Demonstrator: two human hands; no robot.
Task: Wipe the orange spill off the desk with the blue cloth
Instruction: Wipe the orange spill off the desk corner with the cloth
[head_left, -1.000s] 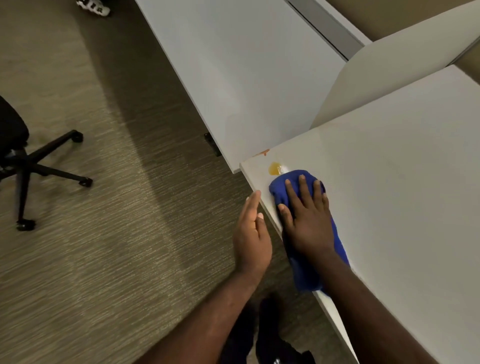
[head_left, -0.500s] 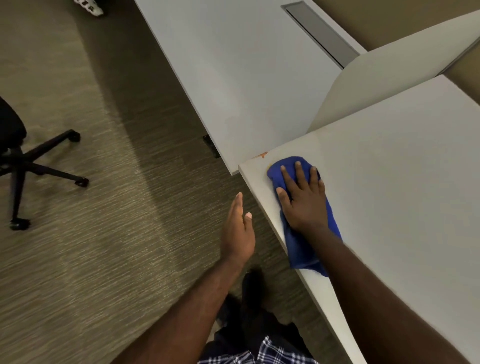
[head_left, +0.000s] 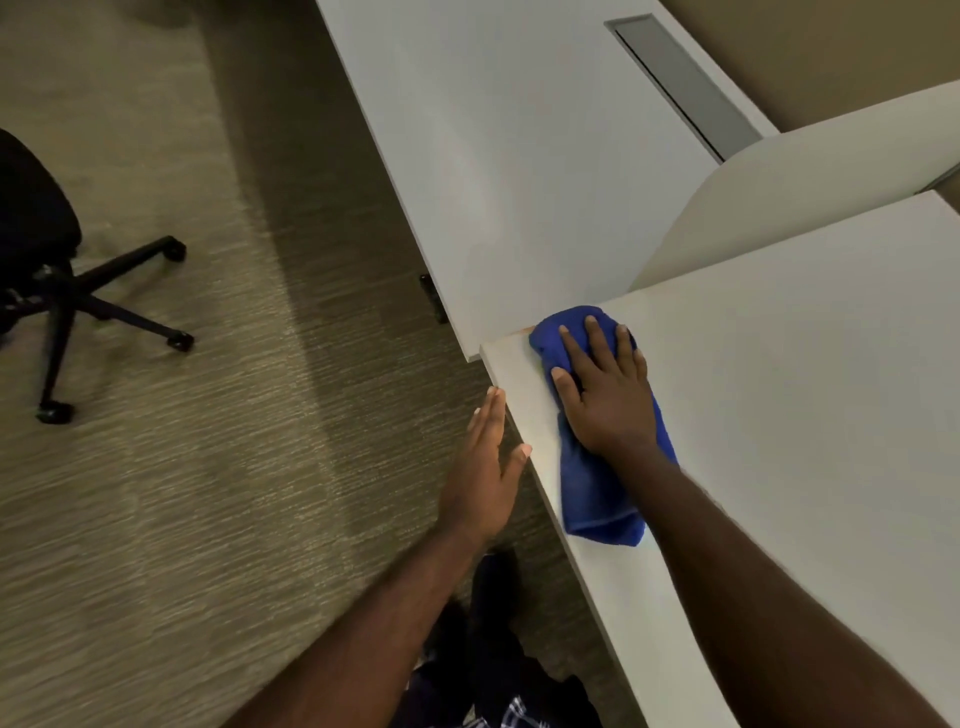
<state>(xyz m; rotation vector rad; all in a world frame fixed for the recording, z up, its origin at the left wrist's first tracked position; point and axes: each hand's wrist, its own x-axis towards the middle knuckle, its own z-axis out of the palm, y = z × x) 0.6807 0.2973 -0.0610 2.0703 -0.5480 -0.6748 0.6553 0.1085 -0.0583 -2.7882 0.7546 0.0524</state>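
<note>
The blue cloth (head_left: 592, 483) lies folded along the front-left edge of the white desk (head_left: 810, 395), its far end at the desk's corner. My right hand (head_left: 602, 389) presses flat on the cloth's far half, fingers spread. Only a thin orange smear (head_left: 523, 329) shows at the desk edge just left of the cloth; the rest of the spill is covered. My left hand (head_left: 485, 467) hovers beside the desk's front edge, fingers straight and together, holding nothing.
A second white desk (head_left: 498, 156) with a grey cable slot (head_left: 685, 88) adjoins at the back. A curved divider panel (head_left: 810, 192) stands between the desks. A black office chair (head_left: 57, 280) sits on the carpet at left.
My right hand has pushed the cloth forward to the desk's corner, covering the orange puddle that was visible ahead of it. My left hand stayed beside the desk edge.
</note>
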